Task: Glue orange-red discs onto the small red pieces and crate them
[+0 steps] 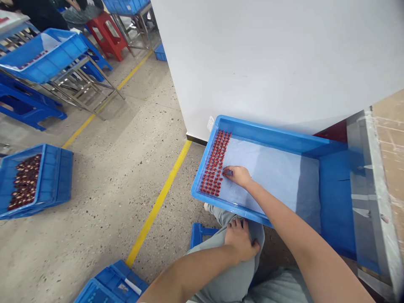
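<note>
Red pieces (215,163) lay in tight rows on a pale sheet (271,176) inside a blue tray (268,136). The right hand (238,176) touched them, but I cannot tell if it grasped any; the left hand (241,240) rested released on the knee (257,225).

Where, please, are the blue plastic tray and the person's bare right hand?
Blue plastic tray (268,136): head view, on its far wall.
Bare right hand (238,176): head view, on its back.

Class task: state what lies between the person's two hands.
The near rim of a blue plastic tray lies between the left hand and right hand, in the head view.
</note>
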Demonstrator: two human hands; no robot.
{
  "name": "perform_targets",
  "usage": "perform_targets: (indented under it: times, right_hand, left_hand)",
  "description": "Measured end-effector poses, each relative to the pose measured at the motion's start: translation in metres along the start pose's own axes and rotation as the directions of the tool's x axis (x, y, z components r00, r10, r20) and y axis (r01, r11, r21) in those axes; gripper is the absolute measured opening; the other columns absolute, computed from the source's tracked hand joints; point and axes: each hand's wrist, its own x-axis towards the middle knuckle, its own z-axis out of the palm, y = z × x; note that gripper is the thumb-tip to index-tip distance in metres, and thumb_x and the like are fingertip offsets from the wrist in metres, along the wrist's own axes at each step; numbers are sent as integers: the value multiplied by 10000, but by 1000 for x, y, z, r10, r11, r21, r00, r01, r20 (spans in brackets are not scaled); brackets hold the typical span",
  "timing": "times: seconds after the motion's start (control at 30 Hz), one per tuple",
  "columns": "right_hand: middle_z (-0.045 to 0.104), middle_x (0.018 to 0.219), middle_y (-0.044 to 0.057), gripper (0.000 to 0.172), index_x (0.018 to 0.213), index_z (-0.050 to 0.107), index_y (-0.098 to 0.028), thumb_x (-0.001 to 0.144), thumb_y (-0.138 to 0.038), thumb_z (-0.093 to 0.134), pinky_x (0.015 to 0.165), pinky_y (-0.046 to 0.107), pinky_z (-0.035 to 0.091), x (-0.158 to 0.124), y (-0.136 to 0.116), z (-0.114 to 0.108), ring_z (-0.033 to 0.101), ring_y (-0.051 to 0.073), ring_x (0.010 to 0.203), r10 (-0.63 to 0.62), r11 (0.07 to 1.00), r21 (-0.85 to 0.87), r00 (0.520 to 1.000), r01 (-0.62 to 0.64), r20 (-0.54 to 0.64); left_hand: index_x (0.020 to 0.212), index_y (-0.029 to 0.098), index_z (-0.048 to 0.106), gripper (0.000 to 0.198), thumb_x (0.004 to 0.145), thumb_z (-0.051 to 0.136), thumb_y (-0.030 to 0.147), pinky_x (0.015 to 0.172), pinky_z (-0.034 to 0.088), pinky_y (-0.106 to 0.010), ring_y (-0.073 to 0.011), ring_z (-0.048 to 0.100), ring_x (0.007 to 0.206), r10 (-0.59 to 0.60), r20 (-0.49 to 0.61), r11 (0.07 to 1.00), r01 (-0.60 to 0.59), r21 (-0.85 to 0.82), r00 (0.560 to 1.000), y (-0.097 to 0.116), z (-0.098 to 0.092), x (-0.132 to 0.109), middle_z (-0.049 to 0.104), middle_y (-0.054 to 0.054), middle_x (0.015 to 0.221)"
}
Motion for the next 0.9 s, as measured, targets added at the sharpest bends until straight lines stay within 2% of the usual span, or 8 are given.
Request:
perform_targets:
  times: [0.3,0.5,0.67,0.9]
  right_hand:
    - [744,1006,-52,303,1126,634,-319,826,-291,607,760,261,509,-1,-1,5,696,172,935,-18,997,77,1000,17,17]
    - [738,1033,-34,334,1149,610,-297,816,-317,617,722,263,510,-13,-2,6,699,164,865,39,996,87,999,-36,-33]
    - [750,911,-49,155,927,674,-300,801,-374,622,700,269,481,-26,-6,9,696,176,828,66,997,47,997,-64,-51]
    - [751,859,-40,155,852,685,-292,792,-427,636,658,255,433,-26,-11,14,687,176,769,37,999,14,998,-36,-49]
  left_hand:
    - [1360,81,412,826,764,400,653,939,337,-494,-379,449,1123,17,-4,1000,-16,25,1000,-1,7,1,500,-213,1276]
    - [1367,101,404,824,751,422,647,950,330,-497,-383,442,1140,-8,14,1000,8,28,1000,1,8,3,488,-205,1301]
    - [1371,90,391,830,754,418,643,946,338,-495,-385,442,1144,6,18,1000,-7,27,1000,1,8,3,488,-209,1302]
    - [1379,103,379,819,758,429,635,960,330,-498,-385,425,1164,1,29,999,-2,46,1000,1,7,2,458,-209,1344]
